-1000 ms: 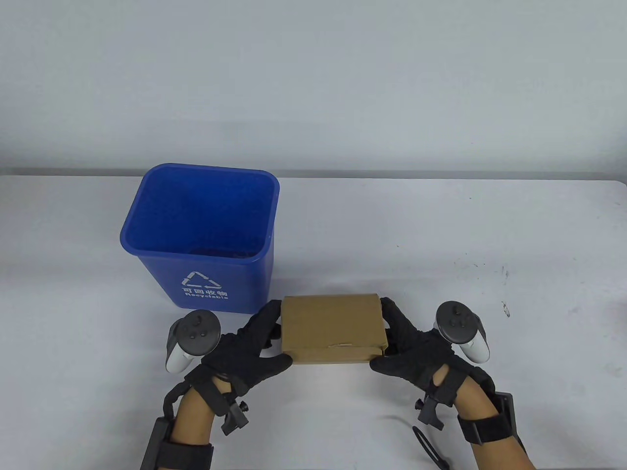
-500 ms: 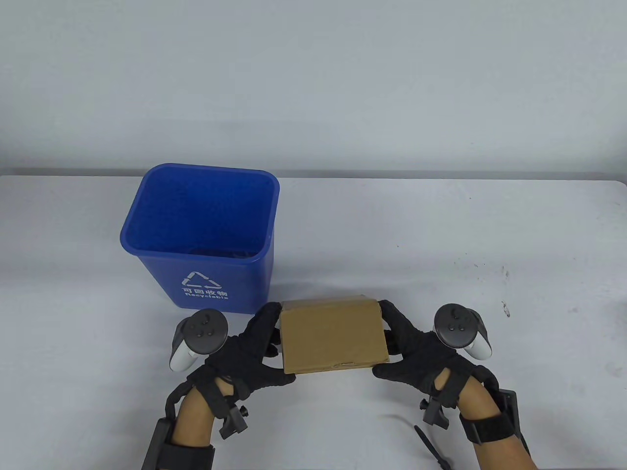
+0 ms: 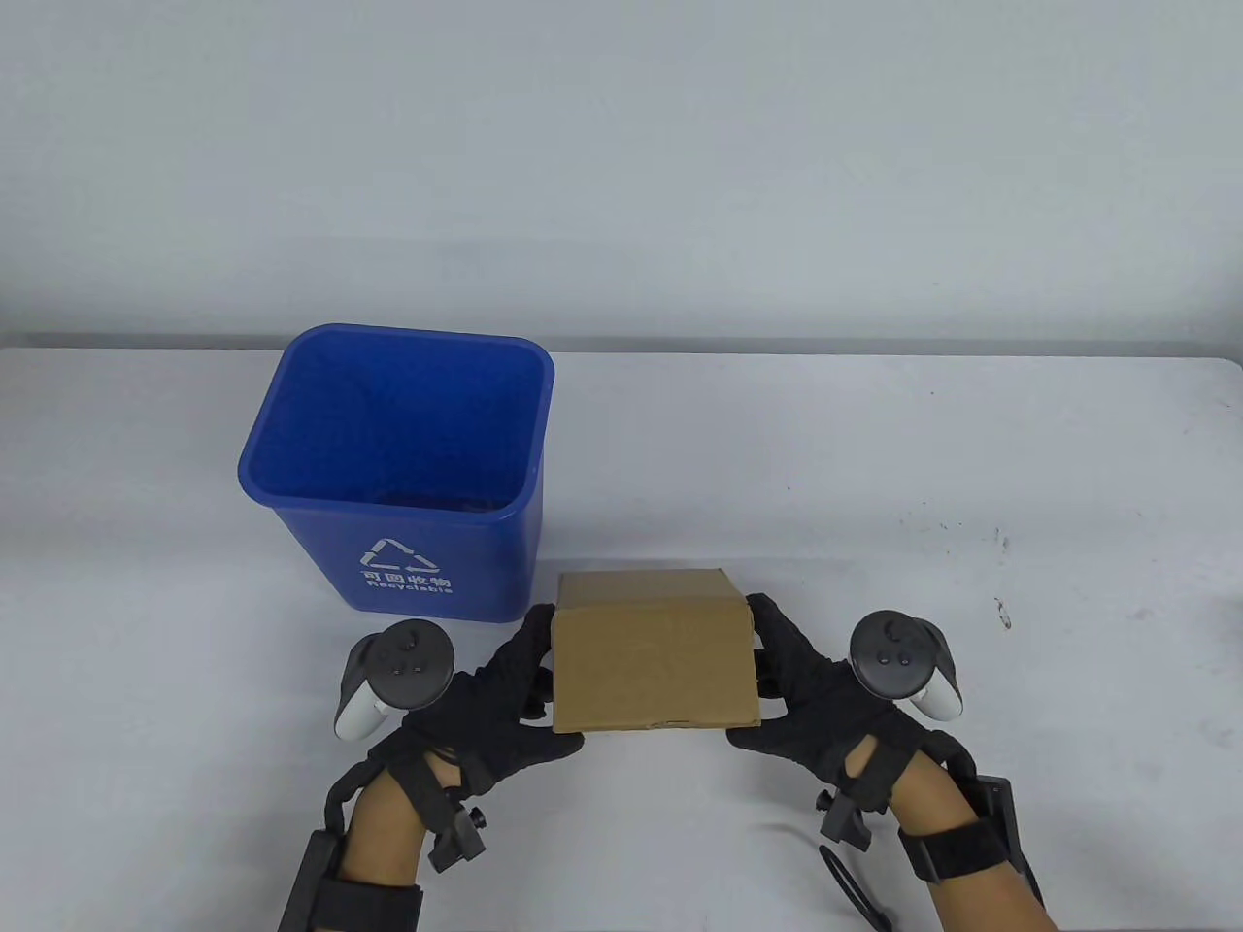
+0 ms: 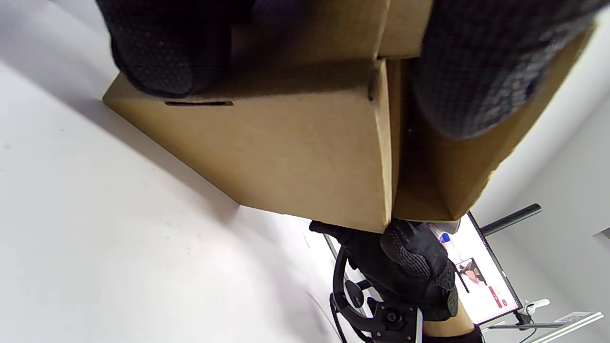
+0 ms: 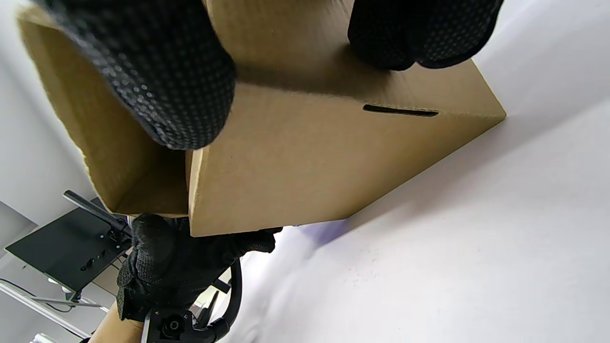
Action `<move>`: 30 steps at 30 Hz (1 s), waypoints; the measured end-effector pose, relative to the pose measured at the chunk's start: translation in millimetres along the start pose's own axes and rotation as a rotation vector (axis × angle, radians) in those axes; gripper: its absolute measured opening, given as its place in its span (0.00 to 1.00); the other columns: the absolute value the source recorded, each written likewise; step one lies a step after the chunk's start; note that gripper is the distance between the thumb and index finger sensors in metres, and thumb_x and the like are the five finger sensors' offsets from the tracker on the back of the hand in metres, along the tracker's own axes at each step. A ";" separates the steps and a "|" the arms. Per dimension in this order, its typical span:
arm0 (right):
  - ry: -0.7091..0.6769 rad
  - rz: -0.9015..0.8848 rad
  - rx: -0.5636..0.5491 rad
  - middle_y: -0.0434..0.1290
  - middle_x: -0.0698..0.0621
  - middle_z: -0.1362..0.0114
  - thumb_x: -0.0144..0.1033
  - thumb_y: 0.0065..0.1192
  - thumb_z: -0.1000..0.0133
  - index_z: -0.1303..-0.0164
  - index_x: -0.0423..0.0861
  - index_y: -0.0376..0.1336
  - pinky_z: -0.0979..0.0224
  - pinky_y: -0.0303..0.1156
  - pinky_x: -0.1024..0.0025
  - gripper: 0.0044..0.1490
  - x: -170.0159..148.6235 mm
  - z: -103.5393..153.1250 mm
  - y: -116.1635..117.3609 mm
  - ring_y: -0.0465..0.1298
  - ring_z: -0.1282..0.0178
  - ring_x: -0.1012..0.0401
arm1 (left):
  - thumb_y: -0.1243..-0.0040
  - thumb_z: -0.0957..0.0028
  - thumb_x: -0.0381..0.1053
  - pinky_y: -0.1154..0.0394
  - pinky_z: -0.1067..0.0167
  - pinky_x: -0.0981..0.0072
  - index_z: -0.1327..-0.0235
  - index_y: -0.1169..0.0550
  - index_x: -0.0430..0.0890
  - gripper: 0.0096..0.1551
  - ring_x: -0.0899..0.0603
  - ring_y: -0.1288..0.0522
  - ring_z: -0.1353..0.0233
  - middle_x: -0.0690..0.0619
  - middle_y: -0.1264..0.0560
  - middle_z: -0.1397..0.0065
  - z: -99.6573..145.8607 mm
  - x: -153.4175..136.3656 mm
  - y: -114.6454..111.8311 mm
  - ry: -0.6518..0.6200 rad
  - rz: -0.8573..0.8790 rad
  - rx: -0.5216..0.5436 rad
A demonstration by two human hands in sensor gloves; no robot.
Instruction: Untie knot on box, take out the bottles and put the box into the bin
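A plain brown cardboard box (image 3: 653,665) is held between both hands in front of the blue recycling bin (image 3: 398,466). My left hand (image 3: 529,680) grips its left end, fingers along the side and thumb at the near corner. My right hand (image 3: 772,680) grips the right end the same way. The left wrist view shows the box (image 4: 286,157) from below, tilted above the table, with the right hand (image 4: 405,267) beyond it. In the right wrist view the box (image 5: 310,162) has a slot in its lower face, and the left hand (image 5: 181,257) shows behind it. No bottles or string are visible.
The bin stands open just left of and behind the box, with something dark on its bottom. A black cable loop (image 3: 855,888) lies by my right forearm. The white table (image 3: 923,466) stretches to the right with small dark specks (image 3: 1000,610).
Both hands have raised the box and tipped it, so its far side now shows. The hands have shifted slightly inward and up with it.
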State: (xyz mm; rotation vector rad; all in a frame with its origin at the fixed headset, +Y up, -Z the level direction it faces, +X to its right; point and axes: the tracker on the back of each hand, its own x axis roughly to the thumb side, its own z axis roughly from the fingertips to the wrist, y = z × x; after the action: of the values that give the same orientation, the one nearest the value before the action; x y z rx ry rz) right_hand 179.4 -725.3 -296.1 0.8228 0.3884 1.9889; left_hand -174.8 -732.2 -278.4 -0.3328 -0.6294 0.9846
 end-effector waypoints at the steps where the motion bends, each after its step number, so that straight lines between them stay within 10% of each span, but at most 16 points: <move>1: 0.000 0.002 0.000 0.28 0.41 0.19 0.47 0.73 0.49 0.25 0.43 0.23 0.28 0.61 0.44 0.71 0.0 0.0 -0.1 0.59 0.29 0.36 | 0.35 0.54 0.75 0.27 0.30 0.41 0.20 0.64 0.46 0.72 0.23 0.32 0.29 0.29 0.54 0.18 0.2 0.1 0.2 -0.002 0.002 0.006; 30: -0.010 0.130 0.006 0.36 0.40 0.19 0.48 0.76 0.52 0.24 0.45 0.27 0.31 0.68 0.46 0.71 5.2 2.4 -6.1 0.68 0.30 0.39 | 0.24 0.62 0.65 0.19 0.38 0.44 0.19 0.59 0.45 0.75 0.31 0.18 0.37 0.32 0.38 0.24 0.7 15.6 2.4 -0.005 -0.238 0.099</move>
State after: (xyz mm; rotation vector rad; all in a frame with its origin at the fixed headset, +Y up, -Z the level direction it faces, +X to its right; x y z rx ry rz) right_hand 183.1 -717.8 -295.7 0.8811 0.3423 2.1038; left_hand -170.6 -717.6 -273.8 -0.1636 -0.6074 0.7847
